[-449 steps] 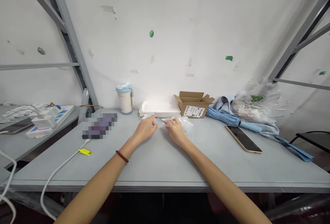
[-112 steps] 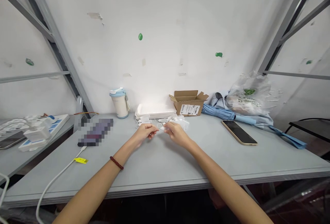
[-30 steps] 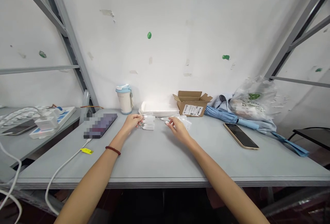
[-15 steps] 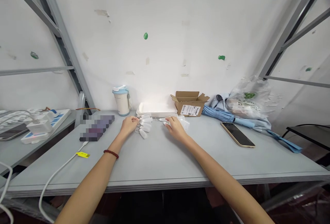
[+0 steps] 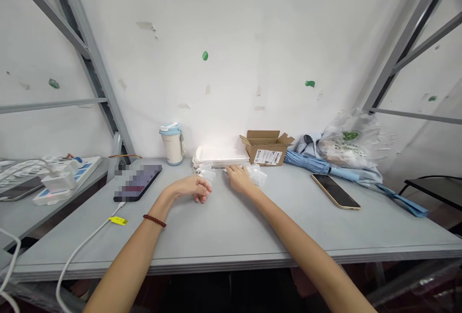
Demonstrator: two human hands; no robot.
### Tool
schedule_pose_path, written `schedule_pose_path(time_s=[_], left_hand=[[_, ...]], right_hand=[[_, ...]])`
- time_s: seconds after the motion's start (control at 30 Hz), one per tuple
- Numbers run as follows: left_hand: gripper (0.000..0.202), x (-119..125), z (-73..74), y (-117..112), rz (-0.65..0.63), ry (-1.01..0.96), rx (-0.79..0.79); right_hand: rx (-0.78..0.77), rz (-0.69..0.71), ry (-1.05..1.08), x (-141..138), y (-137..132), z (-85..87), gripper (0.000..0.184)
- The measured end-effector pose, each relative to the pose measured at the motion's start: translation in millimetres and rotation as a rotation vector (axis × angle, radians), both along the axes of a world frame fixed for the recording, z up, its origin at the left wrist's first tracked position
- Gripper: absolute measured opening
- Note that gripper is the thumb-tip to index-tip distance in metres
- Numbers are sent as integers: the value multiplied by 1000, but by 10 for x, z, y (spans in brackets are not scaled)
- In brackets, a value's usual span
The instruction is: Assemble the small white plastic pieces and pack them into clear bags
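Observation:
Small white tag-like pieces (image 5: 208,174) lie at the back of the table, in front of a stack of flat white items (image 5: 222,154). My left hand (image 5: 190,188) is just in front of these pieces, its fingers curled inward and covering part of them. What those fingers hold, if anything, is hidden. Further right, my right hand (image 5: 240,178) rests low over the tabletop with its fingers bent and close together. Small clear plastic bags (image 5: 257,176) lie against its right side. Anything under its fingertips is too small to make out.
Behind my right hand stands an open cardboard box (image 5: 267,147). A lidded cup (image 5: 172,144) and a phone on a cable (image 5: 139,183) are on the left. To the right are another phone (image 5: 335,190), a blue folded umbrella (image 5: 310,161) and a plastic bag (image 5: 348,135).
My left hand has moved right and nearer to me, curling over the white pieces that were fanned out beside it. My right hand has shifted slightly left, its fingers more downward. The view tilted slightly.

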State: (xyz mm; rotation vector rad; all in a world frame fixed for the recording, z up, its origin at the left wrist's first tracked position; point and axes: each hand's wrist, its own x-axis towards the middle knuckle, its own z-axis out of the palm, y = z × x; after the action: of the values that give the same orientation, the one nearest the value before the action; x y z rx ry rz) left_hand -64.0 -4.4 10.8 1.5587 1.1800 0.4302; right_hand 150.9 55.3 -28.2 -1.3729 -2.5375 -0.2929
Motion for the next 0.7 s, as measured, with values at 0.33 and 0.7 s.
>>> schedule_pose_path(time_s=[0.33,0.7], left_hand=[[28,116,-103,66,92,-48,108],[34,252,-310,162,166,471,1161]], right_hand=[[-7,3,-10,101,-50,-9,42],[-22,-27,-33,97,-35,-67,36]])
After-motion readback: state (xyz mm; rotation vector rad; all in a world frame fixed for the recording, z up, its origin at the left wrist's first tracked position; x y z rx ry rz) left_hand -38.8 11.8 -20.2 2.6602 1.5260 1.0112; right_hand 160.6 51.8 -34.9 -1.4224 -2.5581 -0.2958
